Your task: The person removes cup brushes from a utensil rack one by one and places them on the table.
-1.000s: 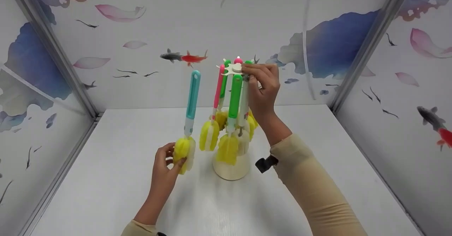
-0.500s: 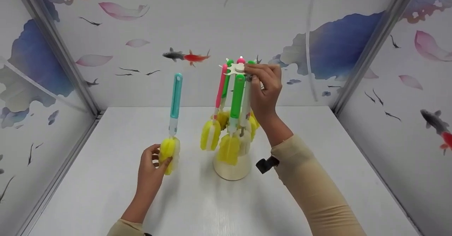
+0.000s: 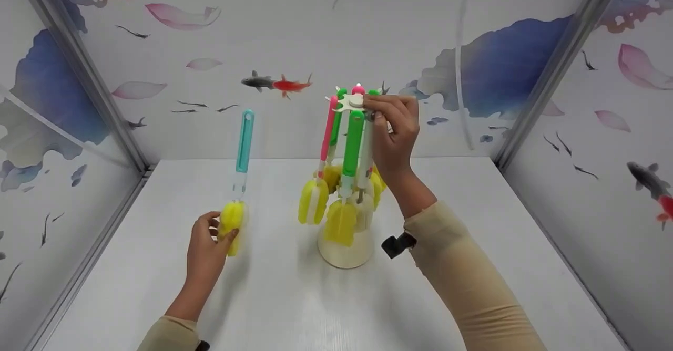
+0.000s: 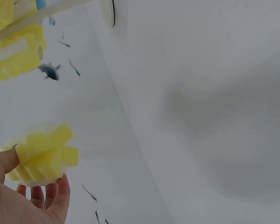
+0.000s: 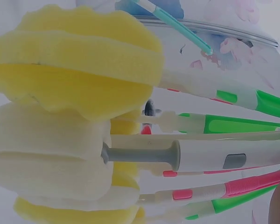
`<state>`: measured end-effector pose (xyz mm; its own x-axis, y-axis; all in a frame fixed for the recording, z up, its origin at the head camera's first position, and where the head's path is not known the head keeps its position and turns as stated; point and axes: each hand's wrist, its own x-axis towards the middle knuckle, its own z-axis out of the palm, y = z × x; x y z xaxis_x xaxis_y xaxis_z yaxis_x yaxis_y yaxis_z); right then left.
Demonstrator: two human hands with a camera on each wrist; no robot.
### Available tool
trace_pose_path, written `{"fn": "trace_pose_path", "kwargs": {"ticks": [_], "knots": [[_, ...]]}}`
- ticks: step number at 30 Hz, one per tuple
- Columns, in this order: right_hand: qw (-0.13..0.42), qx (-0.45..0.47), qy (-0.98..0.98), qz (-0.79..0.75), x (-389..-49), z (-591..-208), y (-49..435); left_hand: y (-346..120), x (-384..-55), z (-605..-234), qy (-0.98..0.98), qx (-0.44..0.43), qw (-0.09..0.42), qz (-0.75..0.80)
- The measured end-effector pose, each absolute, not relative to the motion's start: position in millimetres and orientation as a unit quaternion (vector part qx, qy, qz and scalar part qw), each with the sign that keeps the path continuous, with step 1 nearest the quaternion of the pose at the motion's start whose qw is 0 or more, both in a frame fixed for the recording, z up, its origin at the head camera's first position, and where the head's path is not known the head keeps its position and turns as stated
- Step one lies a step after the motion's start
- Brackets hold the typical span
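Observation:
My left hand (image 3: 206, 251) holds a sponge bottle brush (image 3: 244, 141) by its yellow sponge head (image 3: 232, 218), teal handle pointing up. It is clear of the table, left of the stand. In the left wrist view, thumb and fingers grip the sponge (image 4: 43, 156) from both sides. My right hand (image 3: 398, 130) pinches the white notched top (image 3: 347, 104) of a brush stand. From that top hang several bottle brushes, among them a green-handled one (image 3: 354, 143) and a pink-handled one (image 3: 328, 130). A white-handled brush (image 5: 210, 156) shows close up in the right wrist view.
The stand's round cream base (image 3: 344, 256) rests on the white table (image 3: 294, 309). White panels printed with fish and petals rise at the back (image 3: 336, 35) and on both sides. The hanging sponge heads surround the stand's pole.
My left hand has carried the teal-handled brush leftward, away from the stand. My right hand stays at the stand's top.

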<state>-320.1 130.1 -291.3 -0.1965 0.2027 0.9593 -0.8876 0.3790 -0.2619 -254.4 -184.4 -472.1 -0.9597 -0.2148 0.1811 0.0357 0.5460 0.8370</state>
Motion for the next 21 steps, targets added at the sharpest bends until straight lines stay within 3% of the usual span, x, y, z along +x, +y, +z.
{"fn": "trace_pose_path", "kwargs": {"ticks": [10,21], "knots": [[0.562,0.271,-0.619,0.477,-343,-308,139,-205,-265,-481,-0.886,0.076,0.102,-0.445],[0.560,0.280,-0.616,0.478,-346,-311,139,-220,-281,-491,-0.909,0.098,0.081,-0.397]]}}
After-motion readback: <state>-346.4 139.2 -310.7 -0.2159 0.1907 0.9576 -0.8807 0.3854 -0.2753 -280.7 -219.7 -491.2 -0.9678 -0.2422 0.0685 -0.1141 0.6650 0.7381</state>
